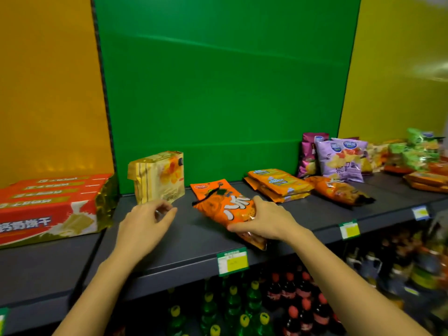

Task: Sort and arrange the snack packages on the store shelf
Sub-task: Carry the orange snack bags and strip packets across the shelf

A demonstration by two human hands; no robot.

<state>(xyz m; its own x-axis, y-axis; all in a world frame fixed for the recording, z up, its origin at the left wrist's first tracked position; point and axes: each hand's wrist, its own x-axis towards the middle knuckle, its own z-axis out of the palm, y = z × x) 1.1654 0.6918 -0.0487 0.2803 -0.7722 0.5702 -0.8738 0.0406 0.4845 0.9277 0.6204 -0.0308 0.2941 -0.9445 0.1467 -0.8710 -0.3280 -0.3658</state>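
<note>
An orange snack bag lies on the dark shelf, and my right hand grips its near end. My left hand hovers open just in front of a stack of yellow packages standing upright near the green back wall. Flat orange packs are piled to the right. Another orange bag lies beyond them. Purple chip bags stand against the back.
Red and white boxes fill the shelf on the left. Green and orange snack bags crowd the far right. Price tags hang on the shelf's front edge. Drink bottles stand on the shelf below.
</note>
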